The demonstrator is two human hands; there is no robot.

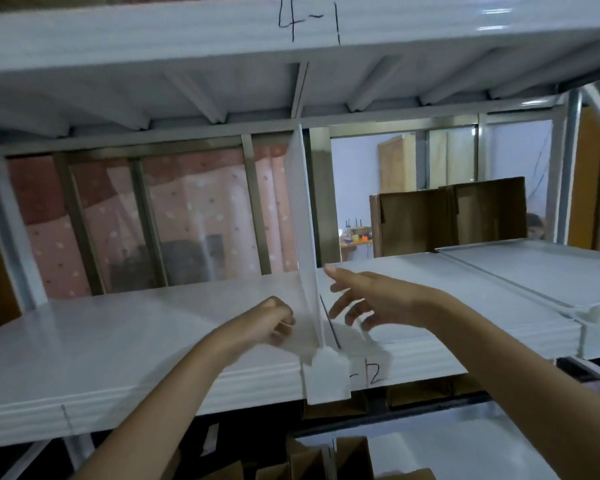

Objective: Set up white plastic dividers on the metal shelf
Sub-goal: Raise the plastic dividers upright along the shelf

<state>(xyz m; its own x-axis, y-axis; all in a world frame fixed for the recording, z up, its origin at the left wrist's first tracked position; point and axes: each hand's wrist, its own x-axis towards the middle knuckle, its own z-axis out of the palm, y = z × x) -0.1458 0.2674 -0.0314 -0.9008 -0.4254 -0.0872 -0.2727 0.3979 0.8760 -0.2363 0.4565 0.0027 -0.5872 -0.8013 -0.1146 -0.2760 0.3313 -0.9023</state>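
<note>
A white plastic divider (pixel 303 216) stands upright on the white metal shelf (pixel 125 334), reaching from the shelf board up to the board above. Its white foot clip (pixel 328 379) hangs over the shelf's front edge, next to handwritten marks. My left hand (pixel 269 322) is just left of the divider's lower edge with fingers curled against the sheet; blur hides whether it pinches it. My right hand (pixel 364 299) hovers just right of the divider with fingers spread and straight, the index finger pointing at the sheet's base.
The upper shelf board (pixel 222 26) marked "4-1" is close overhead. A second shelf unit (pixel 534 271) joins at the right. Cardboard boxes (pixel 447 220) stand behind the shelf, and more cardboard (pixel 326 459) lies on the level below. Window bars and a pink curtain (pixel 187 216) are behind.
</note>
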